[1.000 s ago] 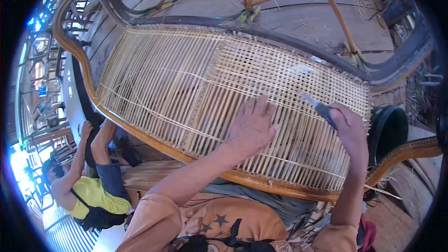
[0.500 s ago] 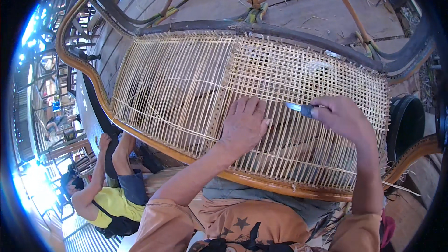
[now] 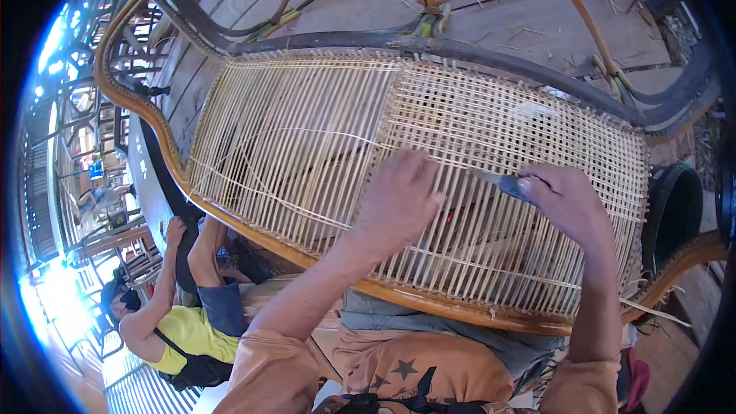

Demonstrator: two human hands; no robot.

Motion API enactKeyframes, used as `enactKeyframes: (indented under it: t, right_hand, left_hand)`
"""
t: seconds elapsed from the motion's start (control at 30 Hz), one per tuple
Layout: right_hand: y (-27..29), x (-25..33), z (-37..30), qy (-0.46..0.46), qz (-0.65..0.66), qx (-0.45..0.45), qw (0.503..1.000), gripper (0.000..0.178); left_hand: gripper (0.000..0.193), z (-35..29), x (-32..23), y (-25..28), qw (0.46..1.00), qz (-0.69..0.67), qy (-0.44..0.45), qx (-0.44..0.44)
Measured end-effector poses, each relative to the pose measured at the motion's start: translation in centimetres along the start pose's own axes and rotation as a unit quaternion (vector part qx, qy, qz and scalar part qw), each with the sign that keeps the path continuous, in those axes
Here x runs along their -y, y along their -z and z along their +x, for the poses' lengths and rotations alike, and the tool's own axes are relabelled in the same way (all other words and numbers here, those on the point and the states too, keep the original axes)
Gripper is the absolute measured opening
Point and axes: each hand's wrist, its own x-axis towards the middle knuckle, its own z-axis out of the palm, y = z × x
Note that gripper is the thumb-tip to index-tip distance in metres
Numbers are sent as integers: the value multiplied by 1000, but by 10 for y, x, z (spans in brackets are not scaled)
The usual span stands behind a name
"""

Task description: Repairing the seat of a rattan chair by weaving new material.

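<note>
A woven cane panel [image 3: 529, 126] lies across my lap in a wooden frame [image 3: 452, 305]. Its right section has a close weave at the far side and mostly one-way strands at the near side. My left hand [image 3: 400, 199] rests on the strands by the central divider, fingers stretched forward and thumb apart. To its right, my right hand [image 3: 563, 199] is closed round the dark handle of a small knife [image 3: 512, 185]. The knife's pale blade points left, along the near edge of the close weave. Its tip is blurred, so I cannot tell whether it touches the strands.
Loose cane strands [image 3: 287, 130] curve over the left section. Beyond the panel stand dark curved rails [image 3: 529, 67] and brown poles [image 3: 580, 19]. A dark bucket [image 3: 675, 203] is at the right. Another person in a yellow top [image 3: 201, 332] sits at the lower left.
The knife has turned slightly, its handle now farther right and lower than its tip. My left hand has shifted slightly and blurs. The whole view has moved a little.
</note>
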Motion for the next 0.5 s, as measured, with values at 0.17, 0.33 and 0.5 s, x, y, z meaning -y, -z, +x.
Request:
enactKeyframes:
  t: [0.17,0.33,0.5]
  right_hand:
    - [-15,30,3,20,-55,151,987,28]
    - [-17,44,19,2,-42,15,999,29]
    - [-41,30,39,8,-29,8,1000,28]
  left_hand:
    - [30,6,73,34,991,114,36,-56]
    - [24,12,89,36,991,90,84,43]
    - [29,10,99,17,991,-39,124,6]
